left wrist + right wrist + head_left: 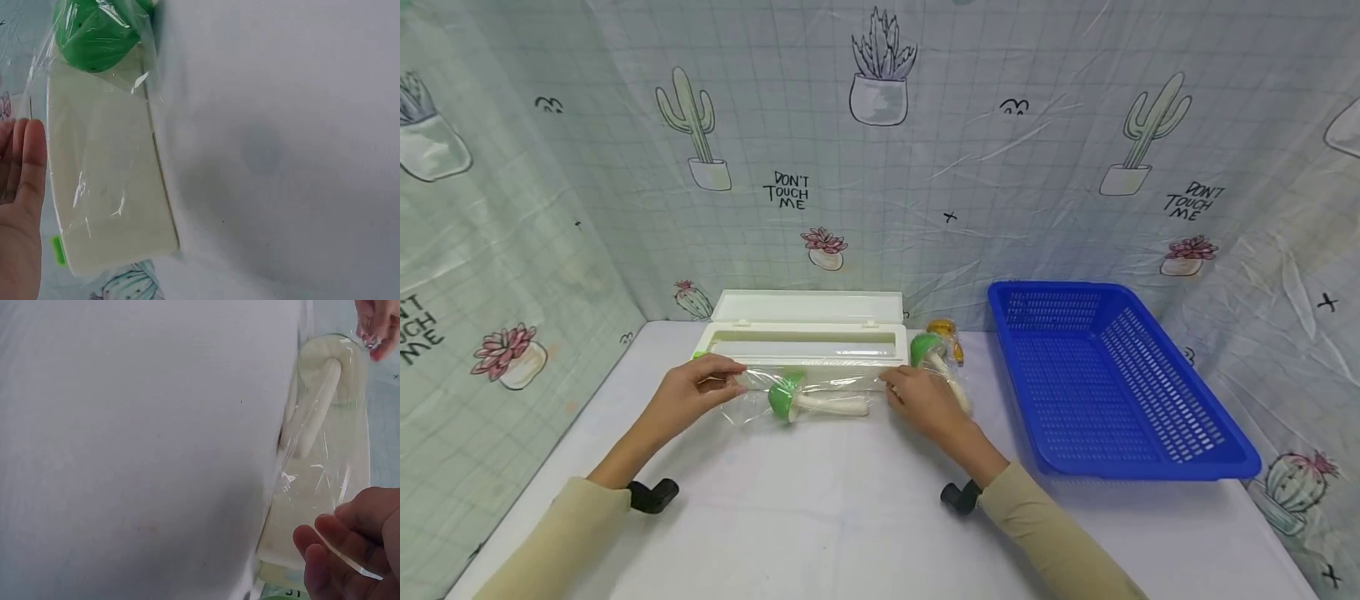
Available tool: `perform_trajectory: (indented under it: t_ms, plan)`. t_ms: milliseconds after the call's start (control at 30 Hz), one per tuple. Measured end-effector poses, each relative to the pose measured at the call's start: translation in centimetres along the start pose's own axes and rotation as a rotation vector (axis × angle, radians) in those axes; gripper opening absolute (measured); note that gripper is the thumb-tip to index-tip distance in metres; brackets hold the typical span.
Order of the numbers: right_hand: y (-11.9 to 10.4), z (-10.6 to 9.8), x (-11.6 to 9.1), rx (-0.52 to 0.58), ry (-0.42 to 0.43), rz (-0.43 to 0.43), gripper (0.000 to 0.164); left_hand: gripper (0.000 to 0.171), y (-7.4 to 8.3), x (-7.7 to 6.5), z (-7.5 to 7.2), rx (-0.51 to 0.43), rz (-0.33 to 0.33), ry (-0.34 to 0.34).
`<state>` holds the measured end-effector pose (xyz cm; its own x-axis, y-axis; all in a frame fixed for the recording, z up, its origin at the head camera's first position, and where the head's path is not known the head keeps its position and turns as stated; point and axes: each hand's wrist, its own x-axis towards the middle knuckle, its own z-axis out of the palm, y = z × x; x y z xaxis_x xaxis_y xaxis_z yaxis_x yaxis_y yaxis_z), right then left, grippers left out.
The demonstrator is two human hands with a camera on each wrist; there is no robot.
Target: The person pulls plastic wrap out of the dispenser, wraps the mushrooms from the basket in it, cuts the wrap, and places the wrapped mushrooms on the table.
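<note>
A toy mushroom with a green cap and white stem [831, 406] hangs in clear plastic wrap [752, 406], in front of a white wrap dispenser box [805, 362]. My left hand [703, 387] pinches the wrap at its left end; in the right wrist view a bunched bit of film shows between that hand's fingertips [371, 342]. At the other end, my right hand [925, 403] pinches the wrap between thumb and curled fingers. The box's lid stands up at the back, with a pale roll [805, 349] inside. In the left wrist view the green cap [100, 34] shows through the film.
Beyond my right hand lies a second green-capped mushroom [927, 346] in clear film, with a yellow-orange wrapped item [945, 330] behind it. A blue perforated basket [1037, 433] stands at the right. A printed cloth [910, 208] hangs behind the white table [820, 533].
</note>
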<state>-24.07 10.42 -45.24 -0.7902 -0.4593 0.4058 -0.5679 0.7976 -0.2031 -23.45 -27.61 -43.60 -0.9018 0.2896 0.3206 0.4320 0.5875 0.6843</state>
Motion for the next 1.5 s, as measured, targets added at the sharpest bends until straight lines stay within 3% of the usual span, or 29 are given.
perform_trajectory:
  t_ms: [100,200,333,467,600,767,1000,1100,1300,1367,1500]
  plan:
    - [-0.4,0.0,0.1,-0.016,-0.041,0.032,0.022,0.031,-0.3,0.2,0.9,0.166,0.077,0.012]
    - [-0.8,0.1,0.3,-0.01,-0.093,0.067,0.023,0.025,-0.6,0.4,1.9,0.258,0.077,-0.004]
    - [-1.0,0.3,0.4,0.015,-0.121,0.08,0.023,0.016,-0.6,0.4,2.8,0.264,0.003,-0.026]
    - [-0.9,0.4,0.4,0.017,-0.139,0.064,0.022,0.021,-0.3,0.5,3.1,0.245,-0.076,-0.044]
    - [-0.9,0.7,0.3,0.039,-0.215,0.063,0.021,0.022,-0.1,0.4,3.5,0.254,-0.125,-0.03]
    - [-0.8,1.1,0.3,0.062,-0.29,0.071,0.023,0.021,0.4,0.1,3.9,0.27,-0.131,0.051]
    - [-0.7,0.8,0.3,0.096,-0.326,0.049,0.021,0.016,0.1,-0.2,4.3,0.306,-0.08,0.256]
    - [-0.9,0.7,0.4,0.107,-0.349,0.035,0.02,0.029,-0.2,-0.2,4.2,0.341,-0.087,0.354]
    - [-1.2,0.6,0.9,0.107,-0.395,0.018,0.02,0.082,-0.2,0.3,3.7,0.317,-0.271,0.521]
    - [-1.3,0.6,1.1,0.097,-0.408,0.005,0.02,0.097,-0.3,0.5,3.5,0.281,-0.311,0.535]
    - [-1.6,0.6,1.5,0.086,-0.432,-0.012,0.02,0.111,-0.5,0.9,3.0,0.147,-0.383,0.476]
